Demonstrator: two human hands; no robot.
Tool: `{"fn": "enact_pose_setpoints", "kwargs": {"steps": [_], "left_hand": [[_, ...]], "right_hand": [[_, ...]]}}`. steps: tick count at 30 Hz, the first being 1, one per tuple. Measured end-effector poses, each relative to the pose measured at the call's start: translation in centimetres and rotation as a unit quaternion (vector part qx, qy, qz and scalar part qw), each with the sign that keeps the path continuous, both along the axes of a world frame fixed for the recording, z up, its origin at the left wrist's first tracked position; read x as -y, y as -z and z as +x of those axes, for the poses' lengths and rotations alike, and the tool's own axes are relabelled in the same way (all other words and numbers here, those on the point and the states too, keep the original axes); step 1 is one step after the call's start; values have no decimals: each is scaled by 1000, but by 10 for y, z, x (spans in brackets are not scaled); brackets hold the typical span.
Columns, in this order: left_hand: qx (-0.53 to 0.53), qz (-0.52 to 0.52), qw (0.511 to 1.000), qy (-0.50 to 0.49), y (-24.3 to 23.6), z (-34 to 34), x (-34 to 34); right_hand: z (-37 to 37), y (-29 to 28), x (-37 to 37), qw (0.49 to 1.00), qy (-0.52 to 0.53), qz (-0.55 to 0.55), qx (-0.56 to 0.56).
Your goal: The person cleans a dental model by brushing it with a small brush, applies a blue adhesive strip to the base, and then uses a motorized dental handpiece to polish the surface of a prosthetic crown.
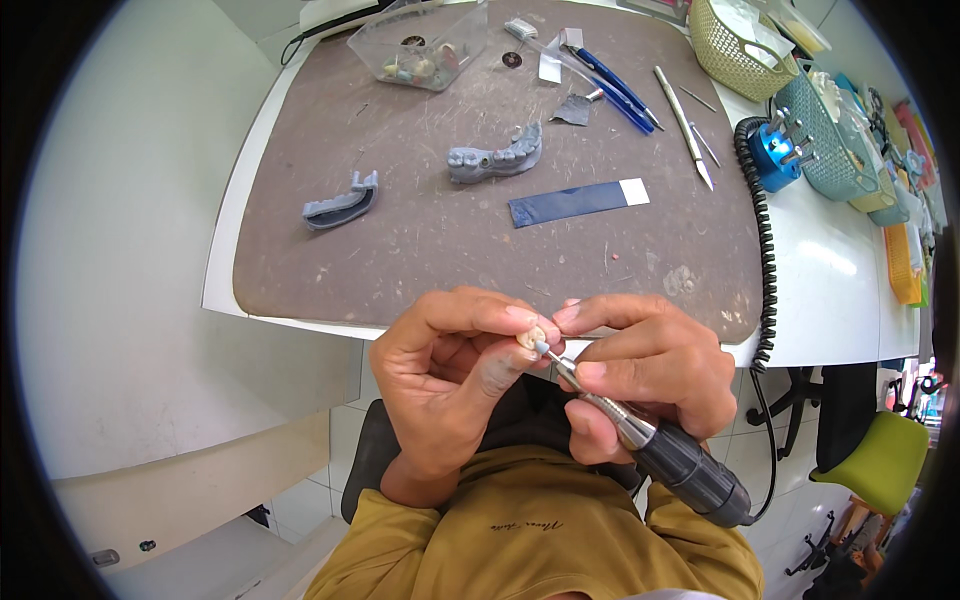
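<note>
Between the thumb and fingertips of my left hand (450,370) is a small cream-coloured dental crown (533,337). My right hand (655,370) grips a dental handpiece (690,470) with a black body and silver nose. Its pale blue tip (542,348) meets the crown or lies right against it; the exact contact is too small to tell. Both hands are close together at the table's near edge, fingertips almost meeting. Beyond them on the mat lie a grey dental model (495,158), a smaller grey model piece (342,203) and a strip of dark blue articulating paper (570,203).
A brown mat (420,260) covers the table. At the back stand a clear plastic box (420,50) and blue tweezers (615,90); a white-handled knife (685,130) lies farther right. A coiled black cord (765,250), blue bur holder (778,155) and baskets (825,140) line the right side.
</note>
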State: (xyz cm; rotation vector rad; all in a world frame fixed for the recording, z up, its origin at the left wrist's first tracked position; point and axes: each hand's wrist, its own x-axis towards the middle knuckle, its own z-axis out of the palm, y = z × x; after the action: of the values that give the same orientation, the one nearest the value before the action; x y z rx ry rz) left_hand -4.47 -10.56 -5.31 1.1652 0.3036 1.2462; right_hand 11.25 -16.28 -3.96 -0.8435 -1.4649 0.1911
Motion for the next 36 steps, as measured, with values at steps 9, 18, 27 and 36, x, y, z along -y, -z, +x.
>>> {"fn": "enact_pose_setpoints", "kwargs": {"steps": [9, 18, 27, 36], "left_hand": [[17, -27, 999, 2, -6, 2, 2], [-50, -25, 998, -5, -6, -1, 5], [-21, -15, 1000, -8, -4, 1, 4], [3, -37, 999, 5, -3, 0, 3]], "right_hand": [[-1, 1, 4, 1000, -9, 0, -12], [2, 1, 4, 1000, -25, -9, 1], [-1, 1, 6, 999, -3, -33, -37], [0, -1, 3, 999, -5, -37, -27]]}}
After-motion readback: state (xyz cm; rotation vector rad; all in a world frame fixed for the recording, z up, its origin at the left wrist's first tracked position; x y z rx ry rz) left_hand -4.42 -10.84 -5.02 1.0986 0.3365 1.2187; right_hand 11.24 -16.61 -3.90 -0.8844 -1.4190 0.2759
